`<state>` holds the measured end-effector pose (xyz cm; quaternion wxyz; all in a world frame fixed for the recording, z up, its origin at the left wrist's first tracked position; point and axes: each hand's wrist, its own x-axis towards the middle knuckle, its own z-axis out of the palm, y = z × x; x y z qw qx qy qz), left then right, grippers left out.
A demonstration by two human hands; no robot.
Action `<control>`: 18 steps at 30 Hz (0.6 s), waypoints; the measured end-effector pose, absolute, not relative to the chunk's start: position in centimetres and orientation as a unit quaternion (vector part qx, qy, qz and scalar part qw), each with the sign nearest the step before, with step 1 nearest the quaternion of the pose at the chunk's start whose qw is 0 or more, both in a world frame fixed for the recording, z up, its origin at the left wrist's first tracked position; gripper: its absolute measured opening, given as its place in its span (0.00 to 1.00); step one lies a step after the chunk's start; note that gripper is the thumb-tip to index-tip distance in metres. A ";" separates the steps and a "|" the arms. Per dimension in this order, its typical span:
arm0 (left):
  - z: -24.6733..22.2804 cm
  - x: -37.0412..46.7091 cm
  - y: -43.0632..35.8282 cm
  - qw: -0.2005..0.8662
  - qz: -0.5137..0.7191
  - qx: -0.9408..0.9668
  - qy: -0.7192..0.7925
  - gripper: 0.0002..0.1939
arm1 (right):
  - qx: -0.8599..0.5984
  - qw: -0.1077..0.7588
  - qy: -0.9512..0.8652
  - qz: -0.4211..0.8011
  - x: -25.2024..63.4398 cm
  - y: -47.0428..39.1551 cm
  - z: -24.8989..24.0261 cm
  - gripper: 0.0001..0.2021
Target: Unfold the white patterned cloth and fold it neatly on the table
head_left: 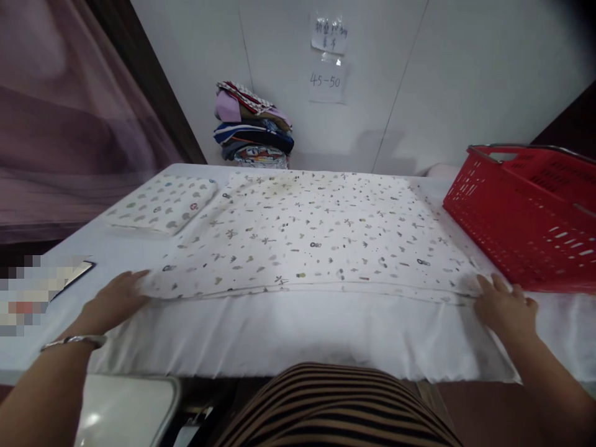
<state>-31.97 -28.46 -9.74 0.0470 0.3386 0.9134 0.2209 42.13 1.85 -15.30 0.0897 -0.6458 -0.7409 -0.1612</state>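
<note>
One spread cloth, corners pinched by left grip and right grip; red basket's contents hidden.

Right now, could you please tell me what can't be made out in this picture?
All in the head view:
Cloth: underside hidden by its top layer.
Left hand: fingertips blurred.
Basket: floor hidden by its side wall; right end cut off by the picture's edge.
Flat item at left: mostly pixelated.
</note>
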 end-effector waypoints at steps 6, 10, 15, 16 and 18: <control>-10.3 -17.6 -20.2 -0.002 0.190 0.677 0.711 0.13 | -0.285 0.188 -0.939 0.027 28.1 -0.8 -14.1 0.15; -12.3 -8.6 -14.5 0.015 0.161 0.788 0.593 0.10 | -0.227 0.175 -0.955 0.082 22.6 -1.3 -13.7 0.13; -13.4 -6.1 -12.0 0.012 0.136 0.808 0.573 0.11 | -0.222 0.154 -0.960 0.072 22.2 -0.9 -13.2 0.14; -13.3 -6.1 -12.0 0.002 0.126 0.810 0.573 0.11 | -0.225 0.155 -0.960 0.066 22.4 -1.0 -13.1 0.14; -12.8 -6.3 -12.2 -0.021 0.107 0.810 0.576 0.12 | -0.235 0.163 -0.956 0.059 22.6 -1.3 -12.8 0.14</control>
